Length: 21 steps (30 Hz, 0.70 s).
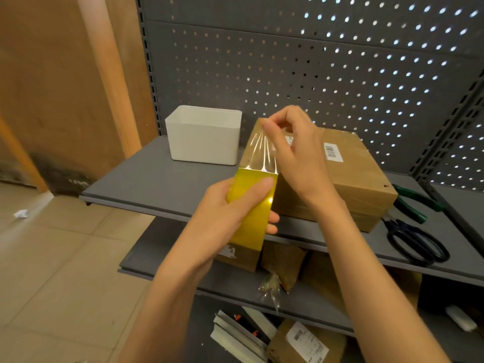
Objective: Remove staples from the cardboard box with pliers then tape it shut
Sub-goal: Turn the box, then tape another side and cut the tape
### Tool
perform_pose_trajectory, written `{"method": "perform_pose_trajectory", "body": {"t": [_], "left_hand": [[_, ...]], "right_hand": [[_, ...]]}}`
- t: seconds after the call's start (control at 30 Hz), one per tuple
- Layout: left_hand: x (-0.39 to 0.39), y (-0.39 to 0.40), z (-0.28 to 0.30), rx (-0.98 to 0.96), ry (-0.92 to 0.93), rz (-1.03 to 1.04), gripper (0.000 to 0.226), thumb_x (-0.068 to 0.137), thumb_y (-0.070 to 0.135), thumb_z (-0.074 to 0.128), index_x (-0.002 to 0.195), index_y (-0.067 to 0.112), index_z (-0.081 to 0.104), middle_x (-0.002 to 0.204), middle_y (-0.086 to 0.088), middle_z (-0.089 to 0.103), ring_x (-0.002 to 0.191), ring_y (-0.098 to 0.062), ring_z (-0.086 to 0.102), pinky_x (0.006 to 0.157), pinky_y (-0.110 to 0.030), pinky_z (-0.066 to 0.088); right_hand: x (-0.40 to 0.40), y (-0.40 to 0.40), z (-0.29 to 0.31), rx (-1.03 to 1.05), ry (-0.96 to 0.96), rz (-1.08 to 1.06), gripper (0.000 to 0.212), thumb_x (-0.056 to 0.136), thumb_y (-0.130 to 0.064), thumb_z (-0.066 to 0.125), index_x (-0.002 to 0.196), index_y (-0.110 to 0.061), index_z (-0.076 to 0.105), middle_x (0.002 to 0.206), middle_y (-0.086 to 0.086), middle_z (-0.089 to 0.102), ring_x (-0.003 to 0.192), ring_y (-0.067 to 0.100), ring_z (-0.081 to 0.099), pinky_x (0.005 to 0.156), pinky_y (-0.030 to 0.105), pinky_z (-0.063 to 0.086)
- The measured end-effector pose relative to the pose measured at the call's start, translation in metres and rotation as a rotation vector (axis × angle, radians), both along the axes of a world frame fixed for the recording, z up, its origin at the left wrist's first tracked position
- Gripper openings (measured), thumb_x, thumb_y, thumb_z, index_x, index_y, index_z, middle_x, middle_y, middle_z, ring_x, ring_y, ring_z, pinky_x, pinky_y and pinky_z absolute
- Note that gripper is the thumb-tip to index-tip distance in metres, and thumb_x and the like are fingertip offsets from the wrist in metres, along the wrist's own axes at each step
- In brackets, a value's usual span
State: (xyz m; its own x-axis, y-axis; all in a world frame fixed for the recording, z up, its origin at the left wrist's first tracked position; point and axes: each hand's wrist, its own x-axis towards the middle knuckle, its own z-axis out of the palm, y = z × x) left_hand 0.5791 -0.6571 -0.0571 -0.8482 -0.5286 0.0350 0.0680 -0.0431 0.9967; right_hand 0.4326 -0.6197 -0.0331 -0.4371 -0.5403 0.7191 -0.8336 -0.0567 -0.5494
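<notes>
Left hand (pixel 233 205): fingers wrapped round the tape roll (pixel 251 210), thumb across its yellow face, held off the shelf's front edge.
Right hand (pixel 296 150): thumb and fingertips pinched on the tape end (pixel 262 153), drawn upward, wrinkled.
Box (pixel 337 179): on the shelf (pixel 146 179), just behind both hands.
Pliers (pixel 416 203): right of the box.
Scissors (pixel 416 242): near the front edge.
Bin (pixel 204 137): back left.

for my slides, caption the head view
Left hand holds tape roll; right hand pulls its tape over cardboard box.
</notes>
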Motion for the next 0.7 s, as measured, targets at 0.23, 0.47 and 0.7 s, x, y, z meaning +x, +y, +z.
{"method": "perform_pose_trajectory", "body": {"t": [0.23, 0.47, 0.7], "left_hand": [[-0.004, -0.004, 0.001, 0.031, 0.024, -0.033, 0.024, 0.082, 0.038, 0.057, 0.099, 0.02, 0.061, 0.079, -0.002, 0.075, 0.073, -0.014, 0.072, 0.062, -0.025, 0.058], [-0.013, -0.009, -0.003, -0.004, 0.002, 0.1, 0.022, 0.083, 0.039, 0.058, 0.088, 0.019, 0.064, 0.071, -0.002, 0.074, 0.065, -0.013, 0.071, 0.056, -0.025, 0.058], [-0.017, -0.013, -0.013, 0.036, -0.018, 0.092, 0.027, 0.08, 0.042, 0.058, 0.091, 0.018, 0.064, 0.071, -0.002, 0.074, 0.065, -0.013, 0.071, 0.058, -0.026, 0.059]], "right_hand": [[-0.034, -0.02, -0.004, 0.245, -0.048, 0.025, 0.014, 0.093, -0.025, 0.053, 0.083, -0.017, 0.056, 0.082, -0.005, 0.057, 0.072, 0.003, 0.05, 0.064, 0.018, 0.038], [-0.036, -0.035, -0.016, 0.383, 0.021, -0.06, 0.019, 0.096, -0.03, 0.046, 0.082, -0.018, 0.048, 0.08, -0.004, 0.057, 0.078, 0.016, 0.057, 0.07, 0.035, 0.041], [-0.043, -0.039, -0.022, 0.449, 0.04, -0.062, 0.018, 0.095, -0.03, 0.048, 0.082, -0.017, 0.05, 0.086, -0.005, 0.052, 0.079, 0.012, 0.046, 0.068, 0.032, 0.036]]}}
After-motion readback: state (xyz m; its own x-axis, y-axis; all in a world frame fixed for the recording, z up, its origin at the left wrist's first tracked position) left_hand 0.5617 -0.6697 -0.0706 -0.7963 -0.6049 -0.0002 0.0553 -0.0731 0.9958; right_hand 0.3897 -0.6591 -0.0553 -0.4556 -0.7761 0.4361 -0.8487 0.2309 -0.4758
